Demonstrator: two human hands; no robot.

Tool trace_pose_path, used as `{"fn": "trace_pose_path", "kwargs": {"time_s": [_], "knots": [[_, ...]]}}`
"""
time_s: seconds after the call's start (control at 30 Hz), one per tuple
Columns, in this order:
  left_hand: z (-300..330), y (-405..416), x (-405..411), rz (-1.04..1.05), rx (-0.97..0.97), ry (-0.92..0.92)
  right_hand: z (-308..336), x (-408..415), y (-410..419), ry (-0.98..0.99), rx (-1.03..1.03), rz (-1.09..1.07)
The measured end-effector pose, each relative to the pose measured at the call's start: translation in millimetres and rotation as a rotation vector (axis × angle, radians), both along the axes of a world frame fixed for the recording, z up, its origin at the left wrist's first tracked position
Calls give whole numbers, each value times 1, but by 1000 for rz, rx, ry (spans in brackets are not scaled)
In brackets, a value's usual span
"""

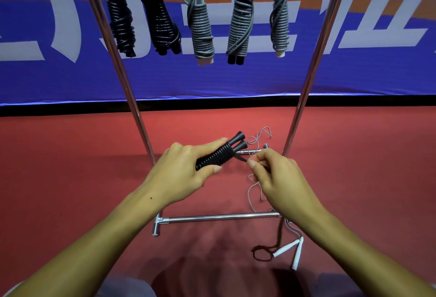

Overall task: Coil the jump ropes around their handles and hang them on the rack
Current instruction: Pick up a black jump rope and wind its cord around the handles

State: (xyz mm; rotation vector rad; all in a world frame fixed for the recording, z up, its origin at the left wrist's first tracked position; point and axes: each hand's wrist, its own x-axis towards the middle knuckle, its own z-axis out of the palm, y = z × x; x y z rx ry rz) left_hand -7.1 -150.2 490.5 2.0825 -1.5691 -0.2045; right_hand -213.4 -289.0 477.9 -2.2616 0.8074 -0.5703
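Note:
My left hand (186,169) grips a pair of black jump rope handles (219,154), partly wrapped in tight black coils. My right hand (276,174) pinches the loose black rope just right of the coils; the rope trails down to a dark loop on the floor (262,253). A grey rope with white handles (291,250) lies loose on the red floor at the lower right. Several coiled ropes, black (120,20) and grey (201,30), hang from the top of the metal rack (128,89).
The rack's two slanted chrome posts frame my hands, and its base bar (219,217) crosses the floor below them. A blue banner with white lettering (354,61) stands behind the rack. Red floor spreads on both sides.

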Motion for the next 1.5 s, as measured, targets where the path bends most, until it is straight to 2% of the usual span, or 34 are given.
{"fn": "trace_pose_path", "kwargs": {"time_s": [0.17,0.27,0.5,0.7,0.83,0.97,1.13,1.2,1.27,1.4,1.5], "knots": [[4,2,-1,-59,135,38,9,-3,4,190,-296,129],[8,4,-3,-131,187,94,8,-4,0,159,-438,214],[10,7,2,-152,137,132,11,-6,-13,52,-373,238],[7,5,1,-251,318,-43,11,-11,-10,231,-484,370],[6,5,0,-265,384,-86,4,-7,-13,210,-289,421],[7,5,0,-260,391,-98,4,-4,-13,207,-119,303],[6,5,-5,-207,399,-174,0,-2,-14,136,464,202],[4,5,-6,-200,395,-180,-1,-1,-15,129,538,182],[4,4,-6,-206,395,-180,-1,-1,-15,152,408,217],[4,4,-2,-199,420,-185,-1,-1,-6,308,-32,303],[3,5,-4,-212,443,-179,3,0,-2,377,-220,352]]}}
